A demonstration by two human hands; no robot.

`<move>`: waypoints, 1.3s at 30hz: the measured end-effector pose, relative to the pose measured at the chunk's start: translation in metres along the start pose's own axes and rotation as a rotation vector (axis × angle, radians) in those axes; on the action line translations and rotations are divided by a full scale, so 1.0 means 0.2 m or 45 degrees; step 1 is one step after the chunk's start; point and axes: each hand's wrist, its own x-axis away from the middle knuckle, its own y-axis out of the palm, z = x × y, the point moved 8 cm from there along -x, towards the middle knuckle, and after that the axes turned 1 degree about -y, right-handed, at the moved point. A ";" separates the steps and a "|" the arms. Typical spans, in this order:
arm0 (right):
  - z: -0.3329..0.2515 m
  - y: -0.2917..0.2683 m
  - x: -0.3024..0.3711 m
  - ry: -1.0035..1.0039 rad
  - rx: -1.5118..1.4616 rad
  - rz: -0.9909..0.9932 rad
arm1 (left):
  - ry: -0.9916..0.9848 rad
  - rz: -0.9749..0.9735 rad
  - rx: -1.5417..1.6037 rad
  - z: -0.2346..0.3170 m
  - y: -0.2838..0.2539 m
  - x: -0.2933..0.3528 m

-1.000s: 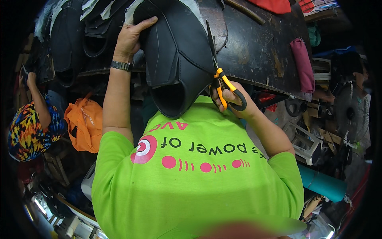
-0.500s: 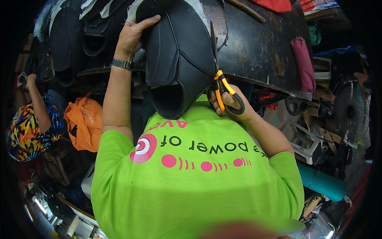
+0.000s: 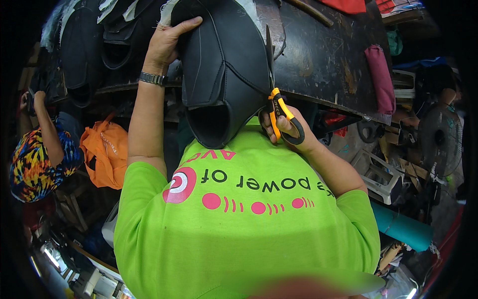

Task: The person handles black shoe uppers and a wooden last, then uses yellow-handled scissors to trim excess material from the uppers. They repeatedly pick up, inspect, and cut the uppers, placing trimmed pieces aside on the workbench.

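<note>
A black shoe upper (image 3: pixel 225 55) with stitched seams and a frayed white edge hangs over the near edge of the table, its dark opening toward me. My left hand (image 3: pixel 168 42) grips it at the upper left, thumb on top and fingers hidden behind. In my right hand (image 3: pixel 285 127) are scissors (image 3: pixel 275 107) with orange and black handles, my fingers through the loops. Their blades point away from me along the upper's right side, close to its white edge. Whether the blades touch the material I cannot tell.
More black uppers (image 3: pixel 82 55) lie at the left on the dark worktable (image 3: pixel 318 65). A wooden-handled tool (image 3: pixel 309 12) and a maroon roll (image 3: pixel 380 79) are farther right. At the left sits another person (image 3: pixel 42 159) beside an orange bag (image 3: pixel 104 152). A fan (image 3: pixel 439 137) stands at the right.
The scissor blades have shifted very slightly to the right, tips a little farther away. My left hand keeps its grip on the shoe upper, almost unmoved.
</note>
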 end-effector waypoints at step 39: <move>0.16 -0.07 -0.09 0.162 -0.306 -0.275 | -0.162 -0.065 -0.066 0.10 0.05 -0.06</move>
